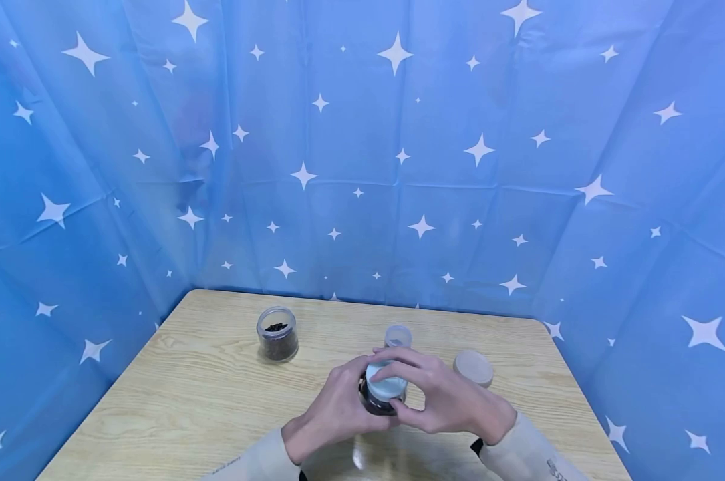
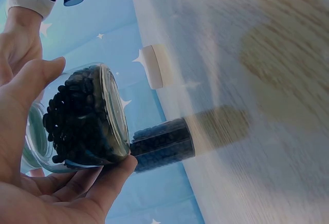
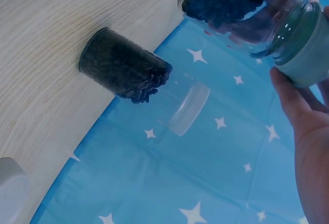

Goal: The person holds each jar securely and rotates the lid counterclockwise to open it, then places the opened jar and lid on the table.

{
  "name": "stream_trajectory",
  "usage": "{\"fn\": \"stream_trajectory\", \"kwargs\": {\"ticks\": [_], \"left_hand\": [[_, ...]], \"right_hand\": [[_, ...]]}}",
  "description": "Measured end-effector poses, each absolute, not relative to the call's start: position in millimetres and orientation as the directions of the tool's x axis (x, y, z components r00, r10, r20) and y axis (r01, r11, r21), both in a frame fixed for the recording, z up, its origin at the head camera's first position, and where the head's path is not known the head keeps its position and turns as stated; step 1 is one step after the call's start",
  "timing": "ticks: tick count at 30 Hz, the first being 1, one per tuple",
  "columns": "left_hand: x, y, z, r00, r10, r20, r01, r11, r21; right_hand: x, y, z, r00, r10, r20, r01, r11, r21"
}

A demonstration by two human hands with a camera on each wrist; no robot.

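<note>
A rounded glass jar (image 2: 82, 116) of dark beans is gripped by my left hand (image 1: 344, 397), fingers and thumb round its side. Its base is visible in the left wrist view, held off the table. A pale mint lid (image 1: 386, 386) is on the jar's mouth. My right hand (image 1: 437, 391) holds this lid by its edge, thumb on the near side and fingers over the far side. In the right wrist view the lid (image 3: 308, 54) meets the jar's neck; whether it is threaded on, I cannot tell.
Just beyond my hands stands a taller clear jar (image 3: 123, 64) part filled with dark beans. Another glass jar (image 1: 278, 341) with dark contents, its top uncovered, stands at the back left. A round pale lid (image 1: 473, 369) lies to the right on the wooden table (image 1: 176, 394). Blue star-patterned curtains (image 1: 362, 220) surround it.
</note>
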State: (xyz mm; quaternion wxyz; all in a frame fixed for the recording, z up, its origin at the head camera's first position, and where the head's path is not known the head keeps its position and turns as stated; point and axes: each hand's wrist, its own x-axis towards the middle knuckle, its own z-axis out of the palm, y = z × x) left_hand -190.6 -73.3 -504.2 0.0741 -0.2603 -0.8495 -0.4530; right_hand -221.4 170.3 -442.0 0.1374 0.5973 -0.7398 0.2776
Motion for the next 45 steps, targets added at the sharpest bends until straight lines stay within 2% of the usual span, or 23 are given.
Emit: {"fn": "stream_trajectory", "kwargs": {"ticks": [25,37,45], "left_hand": [[-190.1,-74.6,-504.3,-0.853,0.37,0.368,0.512,0.458,0.727],[-191.2,-74.2,-504.9,-0.834,0.364,0.416,0.55,0.478,0.684],[-191.7,-74.0,-503.1,-0.835,0.367,0.41,0.547,0.478,0.687]], "right_hand": [[-216.4,169.0,-443.4,-0.273,-0.794,0.543,-0.958,0.175,-0.226],[-198.9,158.3,-452.1,-0.441,-0.654,0.615,-0.881,0.447,-0.157],[-190.1,147.5,-459.8,-0.491,-0.553,0.674,-0.82,0.554,-0.143]]}}
